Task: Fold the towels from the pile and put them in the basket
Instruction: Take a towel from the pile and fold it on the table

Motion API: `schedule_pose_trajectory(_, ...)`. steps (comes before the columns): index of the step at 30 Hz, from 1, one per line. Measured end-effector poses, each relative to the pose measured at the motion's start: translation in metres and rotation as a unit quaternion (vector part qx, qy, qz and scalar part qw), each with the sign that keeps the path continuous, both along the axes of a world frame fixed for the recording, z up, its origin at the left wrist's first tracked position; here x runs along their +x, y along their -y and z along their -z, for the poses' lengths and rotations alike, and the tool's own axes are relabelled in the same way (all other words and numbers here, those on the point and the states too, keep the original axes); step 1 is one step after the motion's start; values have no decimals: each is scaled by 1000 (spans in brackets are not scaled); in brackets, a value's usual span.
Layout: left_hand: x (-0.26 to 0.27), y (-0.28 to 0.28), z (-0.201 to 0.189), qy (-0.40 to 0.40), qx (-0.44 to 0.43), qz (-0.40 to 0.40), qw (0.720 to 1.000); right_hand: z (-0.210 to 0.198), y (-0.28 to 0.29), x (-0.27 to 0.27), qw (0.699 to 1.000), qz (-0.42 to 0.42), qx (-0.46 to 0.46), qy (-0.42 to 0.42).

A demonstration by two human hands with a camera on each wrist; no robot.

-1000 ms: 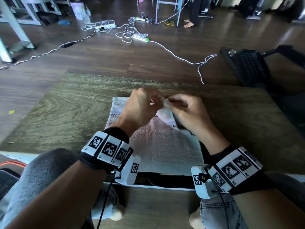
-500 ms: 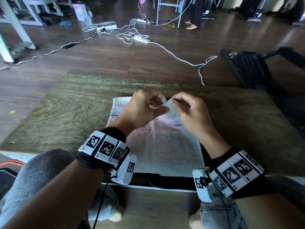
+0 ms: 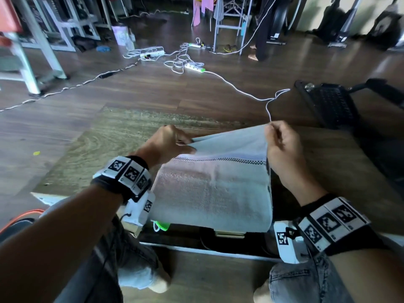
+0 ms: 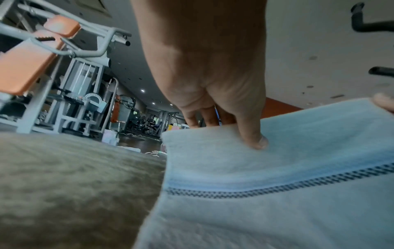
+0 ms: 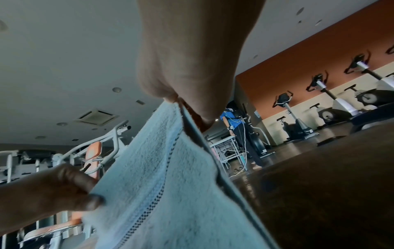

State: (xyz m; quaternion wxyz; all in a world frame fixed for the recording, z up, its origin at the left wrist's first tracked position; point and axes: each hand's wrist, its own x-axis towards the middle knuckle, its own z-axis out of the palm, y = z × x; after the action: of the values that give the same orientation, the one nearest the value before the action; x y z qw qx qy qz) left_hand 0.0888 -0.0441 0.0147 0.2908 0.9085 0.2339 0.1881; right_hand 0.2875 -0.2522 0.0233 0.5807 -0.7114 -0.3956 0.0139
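A pale towel (image 3: 214,189) with a dark checked stripe lies on the wooden table (image 3: 109,145), its far edge lifted and stretched between both hands. My left hand (image 3: 175,143) pinches the far left corner; in the left wrist view the thumb (image 4: 253,136) presses onto the towel (image 4: 277,193). My right hand (image 3: 282,145) pinches the far right corner, raised a little higher. In the right wrist view the towel (image 5: 162,185) hangs from the right hand's fingers (image 5: 170,94). No basket or pile of towels is in view.
A black office chair base (image 3: 332,103) stands at the table's far right. White cables and power strips (image 3: 192,66) lie on the floor beyond the table. A dark open case (image 3: 218,239) sits under the towel's near edge, by my knees.
The hands were together at the middle of the towel's far edge; they have moved apart to its two far corners and lifted that edge taut.
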Motion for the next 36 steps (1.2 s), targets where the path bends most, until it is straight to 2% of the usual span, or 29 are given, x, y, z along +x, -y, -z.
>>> schedule_pose_trajectory(5,-39,-20,-32,-15,56,-23,998,-20,12,12,999,30,-38,-12)
schedule_pose_trajectory(9,-64,-25,-57,3,69,-40,997,-42,17,14,997,48,-57,-11)
schedule_pose_trajectory(17,-89,-29,-88,9,48,-31,998,-60,27,11,991,58,-124,0)
schedule_pose_trajectory(23,-95,-27,-95,53,11,-35,998,-71,29,7,989,72,-125,18)
schedule_pose_trajectory(26,-93,-26,-108,67,-11,-41,997,-81,25,8,982,80,-162,44)
schedule_pose_trajectory(30,-79,-32,-139,54,89,-83,991,-112,10,10,970,114,-211,42)
schedule_pose_trajectory(32,-70,-35,-160,53,118,-93,987,-131,0,12,971,116,-206,25)
schedule_pose_trajectory(36,-64,-46,-194,84,119,-128,981,-164,-9,13,989,95,-107,-40)
